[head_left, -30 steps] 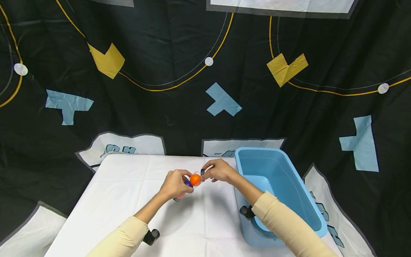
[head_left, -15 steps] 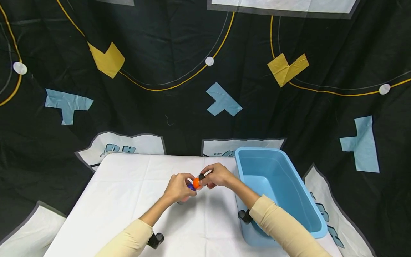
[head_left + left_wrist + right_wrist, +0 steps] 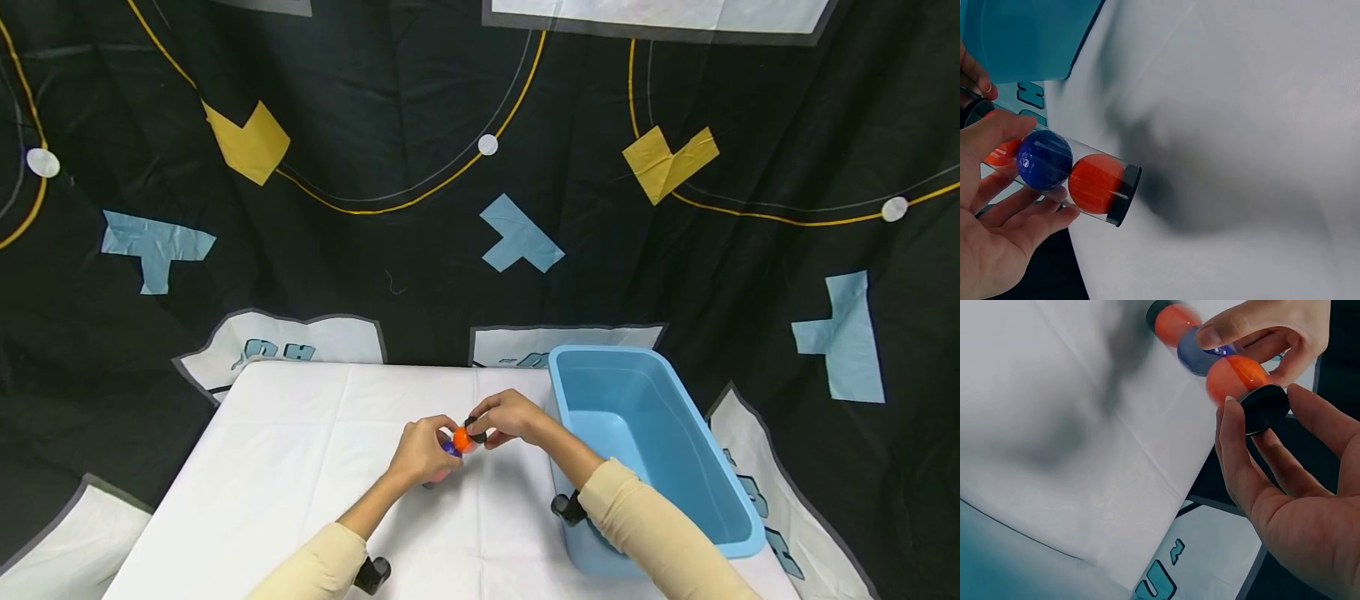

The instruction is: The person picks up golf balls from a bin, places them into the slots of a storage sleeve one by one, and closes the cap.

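Observation:
In the left wrist view a clear tube (image 3: 1082,150) holds a blue ball (image 3: 1044,160) between two orange-red balls, one of them the lower ball (image 3: 1096,183). A black end cap (image 3: 1125,196) closes the tube's lower end. My left hand (image 3: 422,450) grips the tube round its middle, thumb on one side and fingers on the other. With fingertips and thumb, my right hand (image 3: 512,417) pinches a second black cap (image 3: 1265,409) at the tube's upper end, against the near orange ball (image 3: 1235,378). Whether this cap is fully seated cannot be told. The tube is held tilted above the table.
A blue plastic tub (image 3: 678,417) stands at the right of the white-covered table (image 3: 300,442), below my right forearm. Black cloth (image 3: 360,275) with tape marks and yellow cords hangs behind the table.
Both hands have come slightly nearer to me, the left also a little to the right. The black cap in my right hand has moved down and turned against the tube's end.

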The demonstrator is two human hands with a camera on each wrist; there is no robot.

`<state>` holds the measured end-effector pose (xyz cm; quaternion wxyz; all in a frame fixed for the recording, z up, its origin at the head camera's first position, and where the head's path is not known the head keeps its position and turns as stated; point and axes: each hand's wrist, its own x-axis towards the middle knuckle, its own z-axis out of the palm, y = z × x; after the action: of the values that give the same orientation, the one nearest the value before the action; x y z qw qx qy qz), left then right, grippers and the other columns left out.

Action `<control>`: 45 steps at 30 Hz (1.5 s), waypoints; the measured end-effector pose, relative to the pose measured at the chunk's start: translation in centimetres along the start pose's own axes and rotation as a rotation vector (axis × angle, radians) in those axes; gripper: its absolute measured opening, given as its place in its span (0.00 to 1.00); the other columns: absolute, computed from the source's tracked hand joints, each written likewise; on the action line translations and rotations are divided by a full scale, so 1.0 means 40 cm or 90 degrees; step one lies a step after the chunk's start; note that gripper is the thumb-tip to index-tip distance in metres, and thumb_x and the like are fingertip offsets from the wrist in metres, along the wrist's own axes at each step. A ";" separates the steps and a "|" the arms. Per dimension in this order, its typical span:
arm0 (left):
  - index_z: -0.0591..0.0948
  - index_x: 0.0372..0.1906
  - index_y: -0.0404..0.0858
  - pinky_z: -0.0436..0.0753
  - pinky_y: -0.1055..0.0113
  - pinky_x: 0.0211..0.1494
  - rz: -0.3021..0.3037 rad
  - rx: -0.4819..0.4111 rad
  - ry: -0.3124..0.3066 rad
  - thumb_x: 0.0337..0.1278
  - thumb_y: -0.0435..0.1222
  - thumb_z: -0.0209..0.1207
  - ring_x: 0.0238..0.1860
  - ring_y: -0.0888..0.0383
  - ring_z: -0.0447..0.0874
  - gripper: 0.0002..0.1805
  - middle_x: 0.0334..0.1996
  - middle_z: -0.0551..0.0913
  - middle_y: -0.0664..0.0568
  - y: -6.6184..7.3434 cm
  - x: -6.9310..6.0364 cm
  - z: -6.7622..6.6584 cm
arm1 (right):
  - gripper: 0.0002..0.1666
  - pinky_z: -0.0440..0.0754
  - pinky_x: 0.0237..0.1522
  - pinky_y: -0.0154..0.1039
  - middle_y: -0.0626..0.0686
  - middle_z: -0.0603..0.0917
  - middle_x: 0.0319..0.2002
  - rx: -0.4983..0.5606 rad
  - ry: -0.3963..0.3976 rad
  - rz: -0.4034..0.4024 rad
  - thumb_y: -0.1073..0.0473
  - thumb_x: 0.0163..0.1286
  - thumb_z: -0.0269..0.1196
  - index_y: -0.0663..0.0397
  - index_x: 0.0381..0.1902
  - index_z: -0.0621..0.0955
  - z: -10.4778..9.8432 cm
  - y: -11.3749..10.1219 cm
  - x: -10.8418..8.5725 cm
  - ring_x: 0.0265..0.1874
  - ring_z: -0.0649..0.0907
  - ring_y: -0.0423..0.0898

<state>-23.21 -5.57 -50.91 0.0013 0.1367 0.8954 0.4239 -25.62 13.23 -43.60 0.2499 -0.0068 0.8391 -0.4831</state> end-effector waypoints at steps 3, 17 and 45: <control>0.86 0.42 0.38 0.86 0.59 0.39 -0.007 -0.009 -0.007 0.31 0.34 0.80 0.31 0.56 0.88 0.24 0.31 0.91 0.48 -0.008 -0.006 0.012 | 0.14 0.89 0.41 0.44 0.56 0.88 0.34 -0.006 0.008 0.006 0.61 0.62 0.71 0.62 0.45 0.86 0.005 0.009 0.000 0.27 0.88 0.50; 0.88 0.41 0.39 0.86 0.57 0.39 -0.040 0.018 0.000 0.32 0.38 0.81 0.36 0.47 0.89 0.23 0.35 0.90 0.43 -0.015 -0.019 0.020 | 0.13 0.89 0.35 0.42 0.56 0.88 0.32 -0.040 0.048 0.006 0.60 0.58 0.74 0.61 0.39 0.86 0.018 0.010 -0.005 0.23 0.87 0.49; 0.89 0.41 0.39 0.84 0.65 0.32 -0.028 -0.007 -0.014 0.33 0.39 0.81 0.30 0.56 0.88 0.23 0.31 0.91 0.48 -0.039 -0.018 0.016 | 0.13 0.89 0.34 0.42 0.60 0.89 0.33 -0.003 0.106 0.046 0.68 0.54 0.77 0.65 0.39 0.89 0.038 0.005 0.010 0.29 0.91 0.54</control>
<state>-22.80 -6.21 -52.56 0.0214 0.1213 0.8956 0.4274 -25.30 12.00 -44.54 0.1969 0.0631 0.8577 -0.4708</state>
